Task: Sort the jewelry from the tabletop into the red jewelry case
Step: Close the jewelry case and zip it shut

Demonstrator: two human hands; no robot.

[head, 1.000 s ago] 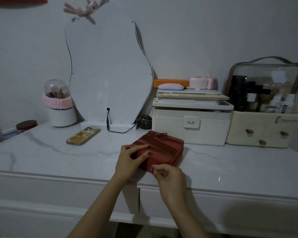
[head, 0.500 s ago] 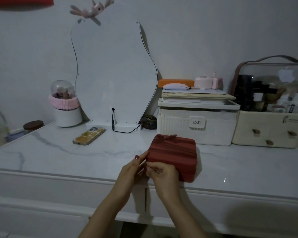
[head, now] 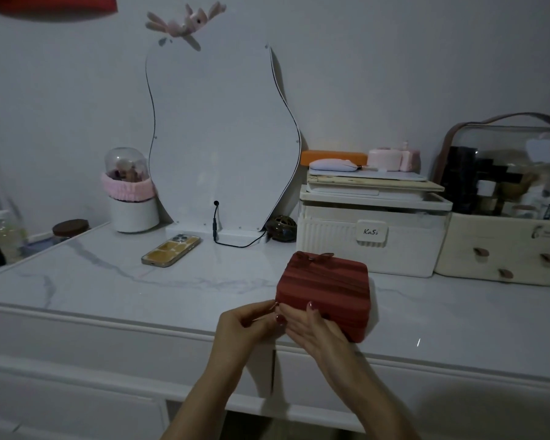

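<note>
Both your hands are at the near left corner of the red ribbed rectangular jewelry case (head: 326, 289), which sits close to the front edge of the white marble-look surface (head: 108, 281), a little right of centre. Your left hand (head: 245, 328) has its grip narrow, fingertips pinched on something small and thin at that corner; it looks like a zipper pull, though it is too small to be sure. Your right hand (head: 311, 325) lies over the case's near edge, fingers fairly straight and pressing down, steadying it rather than clutching.

The case looks like a light, stiff-sided box with a soft, ridged covering, so it should slide easily on this smooth top; keep that right hand bearing down while the left works the corner. The best hold is just where you have it: one hand flat on the lid, the other on the pull.

It lies flat, lid up and closed. Its long axis runs roughly left to right, skewed slightly so the right end sits nearer you, and the small bow-like tab on its far edge points away toward the wall.

Beyond it stands a cream ribbed storage box (head: 369, 236), and to the left a phone in a yellowish clear cover (head: 171, 250) in front of the wavy-outlined white mirror (head: 223, 138). No loose jewelry shows on the surface from here.
</note>
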